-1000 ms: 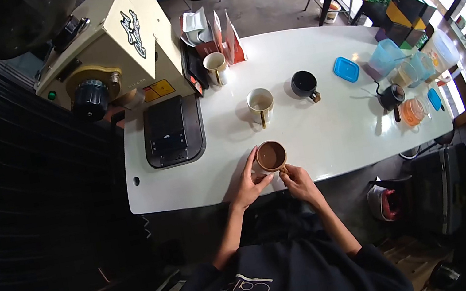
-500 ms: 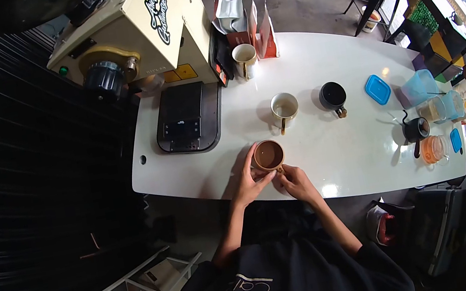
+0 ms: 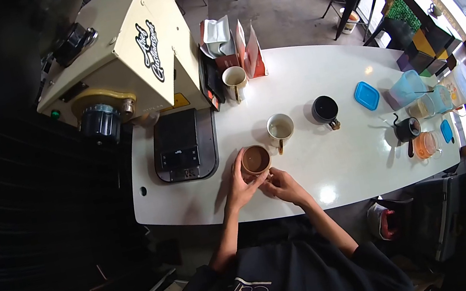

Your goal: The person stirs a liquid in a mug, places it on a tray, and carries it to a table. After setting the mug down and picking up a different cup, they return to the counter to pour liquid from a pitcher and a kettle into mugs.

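Near the front of the white table is a brown mug, its brown inside facing up at me. My left hand curls around the mug's left and front side. At its lower right my right hand is closed at the handle, which the fingers mostly hide. Just behind and to the right stands a cream mug with a brown handle. Farther right is a black mug, and another cream mug stands at the back beside the machine.
On the left is a large cream machine, with a black scale at its base. Red and white bags stand behind. To the right are a blue lid, plastic containers, a dark kettle and an orange-tinted glass jug.
The camera view has tilted and shifted, so the table sits lower in the picture. Both hands keep their hold on the brown mug, which is now nearer the table's left part in view.
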Motion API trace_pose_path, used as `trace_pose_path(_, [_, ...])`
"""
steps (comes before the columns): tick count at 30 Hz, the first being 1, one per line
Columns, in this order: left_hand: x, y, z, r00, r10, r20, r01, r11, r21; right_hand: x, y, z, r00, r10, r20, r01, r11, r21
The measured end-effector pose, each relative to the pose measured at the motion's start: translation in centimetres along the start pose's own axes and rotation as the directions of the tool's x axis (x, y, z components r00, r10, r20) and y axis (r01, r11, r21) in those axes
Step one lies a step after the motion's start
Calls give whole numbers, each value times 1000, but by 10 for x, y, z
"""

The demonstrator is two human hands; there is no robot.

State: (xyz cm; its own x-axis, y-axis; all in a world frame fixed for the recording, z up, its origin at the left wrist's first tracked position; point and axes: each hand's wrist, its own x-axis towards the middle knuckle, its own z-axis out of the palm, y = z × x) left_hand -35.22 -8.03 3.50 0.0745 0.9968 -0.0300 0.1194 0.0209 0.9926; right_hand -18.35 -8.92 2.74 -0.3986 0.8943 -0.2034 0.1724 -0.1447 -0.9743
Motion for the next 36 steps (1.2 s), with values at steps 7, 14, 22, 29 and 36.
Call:
trace_pose_path(7, [22, -1, 0, 993, 109, -51, -104, 990, 97, -10, 1, -14, 994, 60, -92, -54, 996, 74])
trace_pose_path(14, [40, -16, -8, 989, 123, -84, -109, 981, 159, -15, 0, -48, 951, 89, -296, -82, 996, 36])
trace_pose_path(22, [55, -13, -18, 985, 144, -97, -121, 970, 212, -3, -10, -40, 927, 57, -372, -22, 995, 97])
trace_pose_path(29, [56, 1, -19, 997, -13, -70, 21, 994, 108, 4, -5, -38, 924, 58, -378, -14, 993, 117])
trace_pose_path(36, [46, -12, -9, 995, 60, -83, -39, 969, 243, 4, -10, -40, 932, 46, -360, -22, 997, 69])
